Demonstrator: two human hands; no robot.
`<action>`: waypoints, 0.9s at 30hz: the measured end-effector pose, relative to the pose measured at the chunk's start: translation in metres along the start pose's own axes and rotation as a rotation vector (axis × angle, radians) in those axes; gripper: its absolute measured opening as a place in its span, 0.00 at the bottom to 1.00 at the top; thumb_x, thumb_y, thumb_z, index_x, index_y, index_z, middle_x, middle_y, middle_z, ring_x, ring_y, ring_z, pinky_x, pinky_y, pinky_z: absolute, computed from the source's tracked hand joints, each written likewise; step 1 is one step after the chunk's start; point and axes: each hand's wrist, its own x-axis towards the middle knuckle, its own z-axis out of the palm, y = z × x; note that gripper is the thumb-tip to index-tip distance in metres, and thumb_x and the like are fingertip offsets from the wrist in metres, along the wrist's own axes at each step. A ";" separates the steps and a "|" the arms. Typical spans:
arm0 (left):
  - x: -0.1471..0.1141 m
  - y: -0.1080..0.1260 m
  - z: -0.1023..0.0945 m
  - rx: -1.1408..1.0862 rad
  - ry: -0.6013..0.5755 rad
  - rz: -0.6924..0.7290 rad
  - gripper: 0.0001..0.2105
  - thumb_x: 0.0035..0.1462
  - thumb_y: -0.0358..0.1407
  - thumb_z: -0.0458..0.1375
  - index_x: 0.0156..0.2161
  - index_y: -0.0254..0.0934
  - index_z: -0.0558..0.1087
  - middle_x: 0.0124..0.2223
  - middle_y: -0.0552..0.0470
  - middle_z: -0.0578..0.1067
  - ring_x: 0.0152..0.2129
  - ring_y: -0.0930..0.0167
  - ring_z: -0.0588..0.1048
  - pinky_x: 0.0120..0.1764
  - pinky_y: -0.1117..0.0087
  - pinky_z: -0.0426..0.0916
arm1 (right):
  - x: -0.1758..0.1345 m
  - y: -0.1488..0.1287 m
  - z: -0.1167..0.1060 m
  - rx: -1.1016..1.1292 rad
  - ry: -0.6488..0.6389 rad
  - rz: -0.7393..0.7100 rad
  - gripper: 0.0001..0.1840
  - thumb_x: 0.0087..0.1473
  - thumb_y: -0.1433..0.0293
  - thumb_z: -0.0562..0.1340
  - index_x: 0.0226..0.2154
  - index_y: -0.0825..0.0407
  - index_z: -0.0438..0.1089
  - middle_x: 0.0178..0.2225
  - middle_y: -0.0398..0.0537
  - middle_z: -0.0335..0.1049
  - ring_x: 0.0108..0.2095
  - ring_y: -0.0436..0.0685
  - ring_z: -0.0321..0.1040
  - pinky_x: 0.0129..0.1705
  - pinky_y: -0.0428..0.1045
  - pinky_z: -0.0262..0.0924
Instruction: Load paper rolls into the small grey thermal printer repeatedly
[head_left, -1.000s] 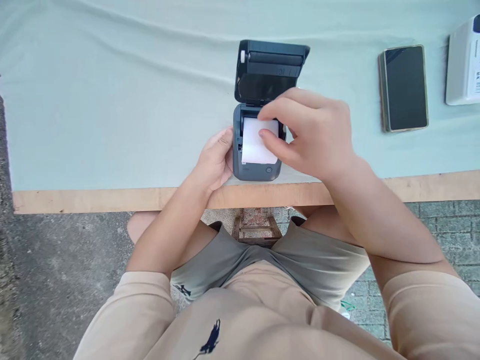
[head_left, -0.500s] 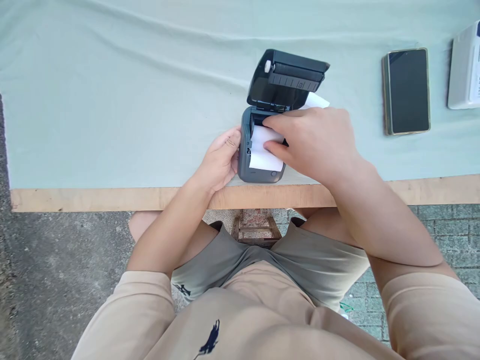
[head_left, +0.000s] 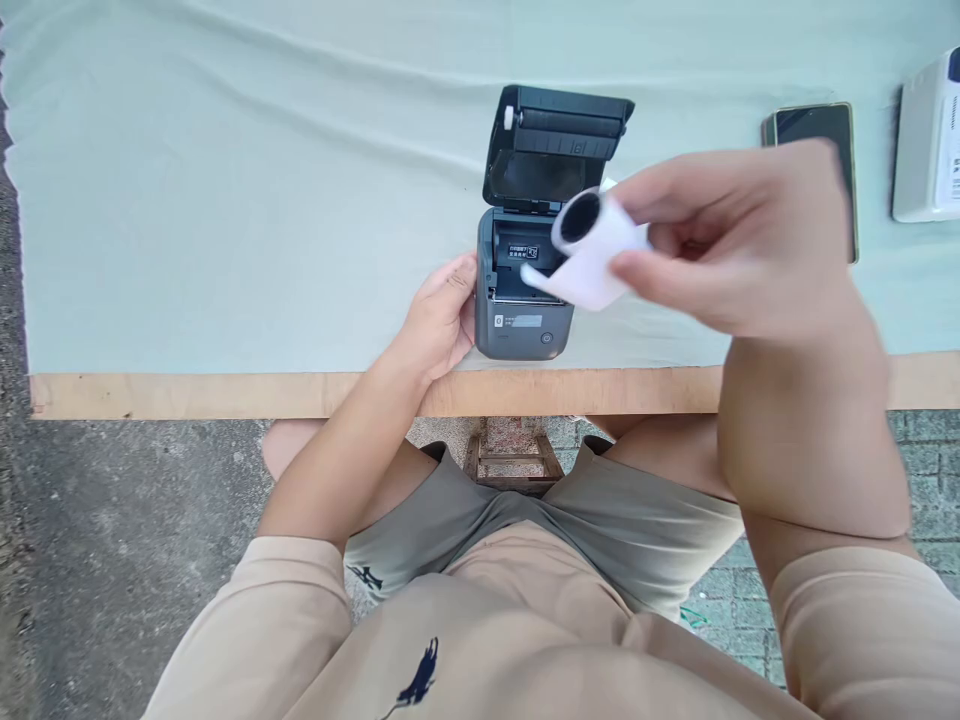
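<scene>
My right hand point(head_left: 739, 245), fingers nearly closed, pinches paper roll point(head_left: 611, 232), right of centre, by thermal printer point(head_left: 519, 343). Left hand point(head_left: 439, 318) against printer's side; fingertips hidden, grip unclear. Best: light pinch, loose tail point(head_left: 581, 286) clear of raised lid point(head_left: 544, 172).

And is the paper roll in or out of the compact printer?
Out: the right hand holds the paper roll, and printed markings show inside the open compact printer.
</scene>
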 end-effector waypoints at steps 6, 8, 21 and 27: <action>0.000 0.001 0.001 0.029 0.005 -0.009 0.14 0.74 0.38 0.55 0.41 0.36 0.80 0.35 0.54 0.85 0.34 0.72 0.86 0.42 0.72 0.83 | 0.010 0.048 -0.035 0.706 0.427 0.180 0.10 0.32 0.64 0.68 0.24 0.45 0.71 0.25 0.39 0.48 0.25 0.50 0.39 0.28 0.51 0.31; -0.001 0.002 0.002 0.014 0.001 -0.009 0.14 0.75 0.37 0.55 0.40 0.36 0.80 0.35 0.54 0.85 0.35 0.72 0.87 0.44 0.71 0.84 | 0.015 0.061 -0.043 0.789 0.464 0.291 0.19 0.29 0.63 0.67 0.31 0.45 0.74 0.30 0.41 0.55 0.29 0.51 0.45 0.28 0.49 0.31; 0.001 0.000 0.000 0.065 0.054 -0.019 0.12 0.72 0.43 0.59 0.42 0.38 0.80 0.41 0.51 0.86 0.50 0.65 0.86 0.53 0.66 0.83 | 0.014 0.074 -0.031 0.109 0.517 0.344 0.11 0.41 0.68 0.61 0.32 0.44 0.68 0.34 0.50 0.70 0.32 0.57 0.63 0.32 0.55 0.54; 0.000 0.000 -0.001 0.086 0.070 -0.013 0.12 0.73 0.42 0.58 0.40 0.38 0.79 0.40 0.52 0.86 0.49 0.65 0.86 0.49 0.68 0.84 | 0.010 0.070 -0.034 -0.400 0.302 0.474 0.09 0.43 0.71 0.64 0.32 0.45 0.73 0.30 0.46 0.71 0.31 0.55 0.60 0.37 0.56 0.54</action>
